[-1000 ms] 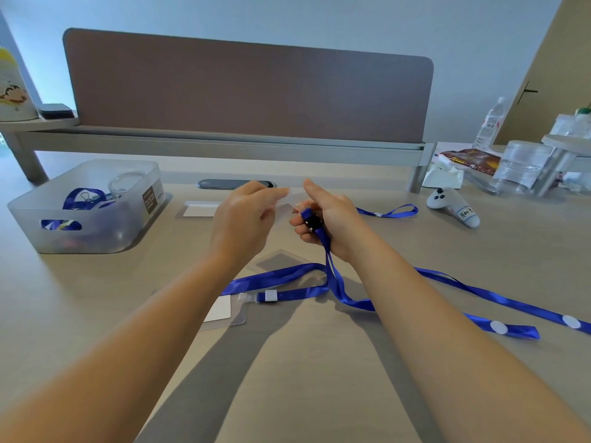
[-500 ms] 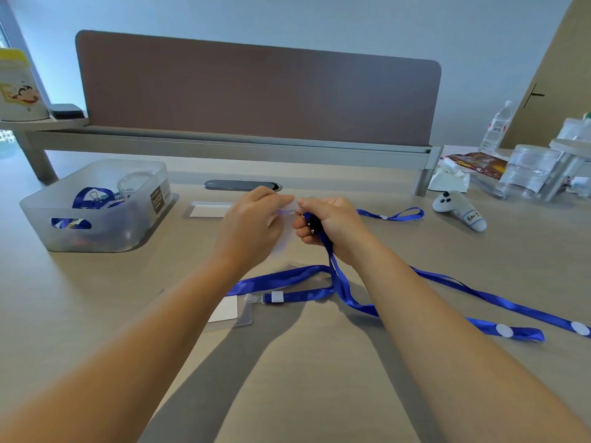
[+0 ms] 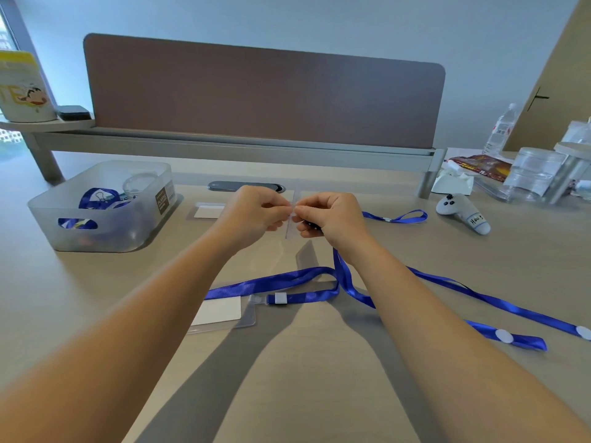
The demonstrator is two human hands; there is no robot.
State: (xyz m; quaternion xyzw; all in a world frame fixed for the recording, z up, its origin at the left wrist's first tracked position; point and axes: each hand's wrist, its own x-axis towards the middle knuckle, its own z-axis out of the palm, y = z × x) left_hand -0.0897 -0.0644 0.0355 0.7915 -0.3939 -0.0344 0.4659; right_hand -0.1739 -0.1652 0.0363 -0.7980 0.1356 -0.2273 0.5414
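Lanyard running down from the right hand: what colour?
Plain glossy blue lanyard, held in the right hand; the head view shows it best.

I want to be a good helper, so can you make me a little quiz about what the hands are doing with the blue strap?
1. True or false: the left hand and the right hand both pinch the clear card sleeve above the table.
2. What colour is the strap that hangs down from the right hand? A red, B blue, C green.
3. Fill in the gap: the see-through box stands to the ____ of both hands.

Key: 1 true; 2 B; 3 left.
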